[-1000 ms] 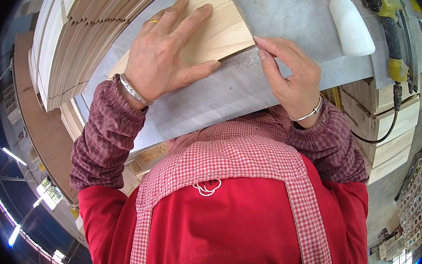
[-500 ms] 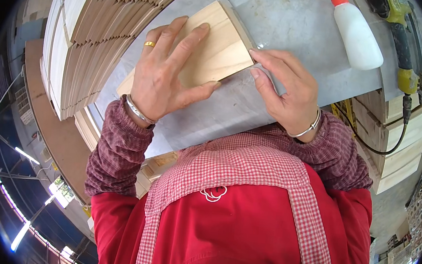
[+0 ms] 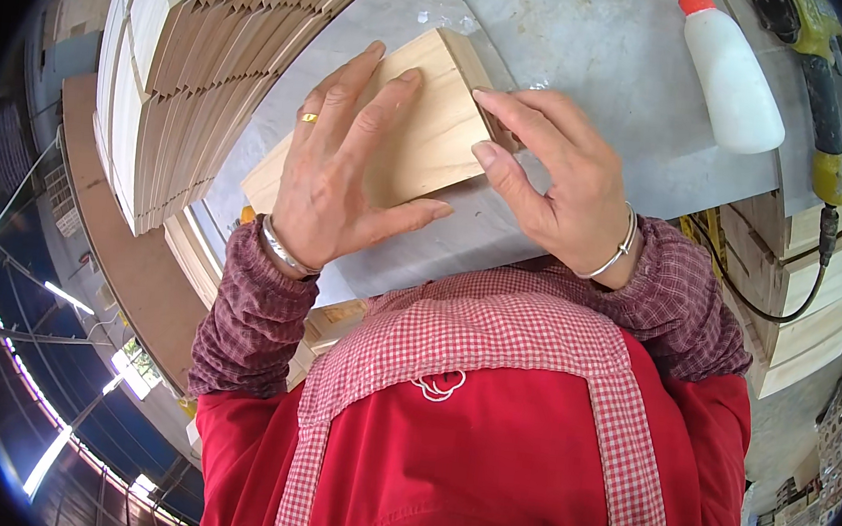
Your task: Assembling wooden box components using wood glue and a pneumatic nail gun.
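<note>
A pale wooden box-like piece [image 3: 432, 114] lies at a slant on the grey tabletop, a broad flat face up and a narrower side showing at its right. My left hand [image 3: 344, 171] rests flat across the broad face, fingers spread and thumb stretched out past its near edge. At the near right corner, my right hand [image 3: 563, 180] has index fingertip and thumb on the narrow side, the other fingers curled behind. What lies under the piece is hidden.
Tall stacks of grooved wooden boards [image 3: 209, 54] rise close on the left. A white squeeze bottle with a red tip [image 3: 732, 85] lies at the far right, beside a yellow-and-black air tool [image 3: 823, 108] with a hose. Stacked wooden pieces [image 3: 818, 308] stand right of the table.
The wooden piece has turned slightly, showing more of its right side. My right index finger and thumb have shifted along that side at the corner. My left hand stays flat on top.
</note>
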The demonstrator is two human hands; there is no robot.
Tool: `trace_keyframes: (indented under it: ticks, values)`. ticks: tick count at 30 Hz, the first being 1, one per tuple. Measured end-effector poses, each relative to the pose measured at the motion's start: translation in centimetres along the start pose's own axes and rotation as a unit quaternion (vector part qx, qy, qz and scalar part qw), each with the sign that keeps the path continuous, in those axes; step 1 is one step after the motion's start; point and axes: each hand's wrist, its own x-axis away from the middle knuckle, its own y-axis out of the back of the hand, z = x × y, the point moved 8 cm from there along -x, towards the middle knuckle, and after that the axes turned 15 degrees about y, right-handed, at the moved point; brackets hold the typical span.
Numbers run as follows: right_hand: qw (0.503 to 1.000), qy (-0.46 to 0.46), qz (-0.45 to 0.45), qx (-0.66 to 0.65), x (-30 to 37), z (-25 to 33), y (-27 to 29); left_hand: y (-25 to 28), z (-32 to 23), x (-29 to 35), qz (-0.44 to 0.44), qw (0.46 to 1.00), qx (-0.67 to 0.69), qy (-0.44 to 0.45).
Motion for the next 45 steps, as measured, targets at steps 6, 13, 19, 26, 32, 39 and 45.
trace_keyframes:
  ticks: [6, 13, 19, 26, 32, 39, 45]
  values:
    - [1.0, 0.011, -0.003, 0.004, 0.3, -0.2, -0.2, -0.5, 0.0, -0.5, -0.003, 1.0, 0.018, 0.016]
    - [1.0, 0.019, -0.007, -0.01, 0.3, -0.2, -0.1, -0.3, -0.7, -0.7, -0.021, 0.999, -0.023, -0.015]
    - [1.0, 0.015, -0.007, -0.017, 0.3, -0.3, -0.1, -0.1, -0.7, -1.0, -0.018, 1.0, -0.021, -0.005]
    - [0.999, -0.015, 0.009, -0.041, 0.8, -0.4, -0.1, -0.2, -0.2, -1.0, -0.019, 1.0, 0.001, 0.009]
    - [0.994, -0.041, 0.015, -0.101, 3.0, -0.9, 0.6, -0.2, -0.3, -0.9, -0.027, 1.0, 0.001, -0.005]
    - [0.997, -0.009, 0.026, -0.077, 3.4, -0.3, 0.6, -0.3, -0.4, -1.0, -0.034, 0.999, -0.002, -0.017]
    - [0.999, 0.013, 0.032, -0.042, 2.6, 0.0, 0.7, -0.2, -0.5, -1.0, -0.039, 0.999, 0.005, -0.013]
